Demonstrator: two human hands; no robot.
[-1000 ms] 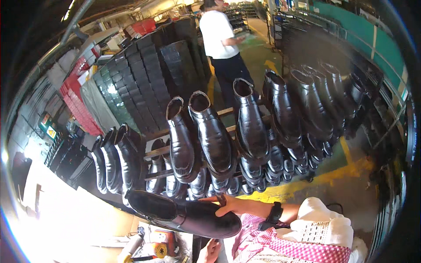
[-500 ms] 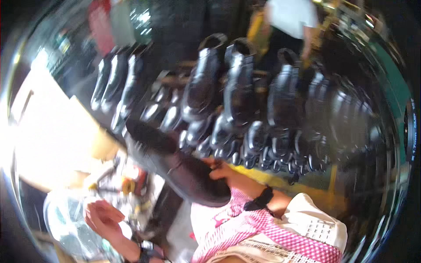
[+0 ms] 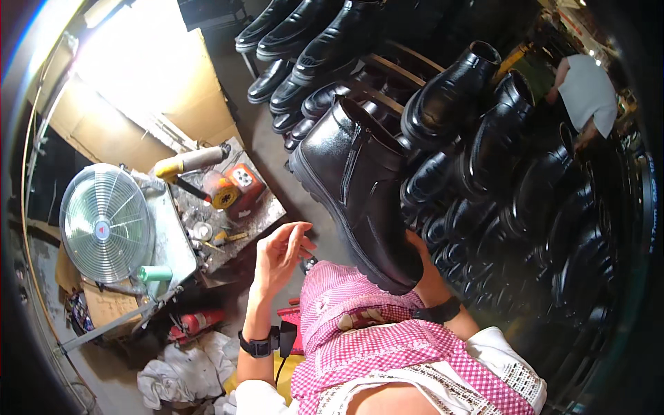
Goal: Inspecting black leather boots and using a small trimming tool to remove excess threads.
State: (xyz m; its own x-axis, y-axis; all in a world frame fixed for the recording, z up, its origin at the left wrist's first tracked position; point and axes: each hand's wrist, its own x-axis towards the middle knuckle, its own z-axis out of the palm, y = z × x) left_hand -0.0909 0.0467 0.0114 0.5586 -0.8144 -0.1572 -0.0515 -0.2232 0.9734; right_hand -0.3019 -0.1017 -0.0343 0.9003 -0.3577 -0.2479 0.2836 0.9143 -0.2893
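Note:
A black leather ankle boot (image 3: 356, 190) with a side zip and a thick ridged sole is held up in front of me, its toe tipped down to the right. My right hand (image 3: 422, 259) is closed on it from behind near the toe; the boot hides most of its fingers. To the left of the boot, apart from it, my left hand (image 3: 278, 254) is raised with loosely bent fingers and nothing in them.
Racks of black boots (image 3: 443, 100) fill the right and far side. On the left stand a round fan (image 3: 104, 228), a workbench (image 3: 259, 225) with a yellow power tool (image 3: 190, 162), and a cardboard sheet (image 3: 207, 90). A person in a white shirt (image 3: 588, 90) is at the far right.
My view has turned toward the left, bringing the bench and fan further in. The boot in my right hand has swung more upright, showing its zipped side. My left hand is now nearer the boot.

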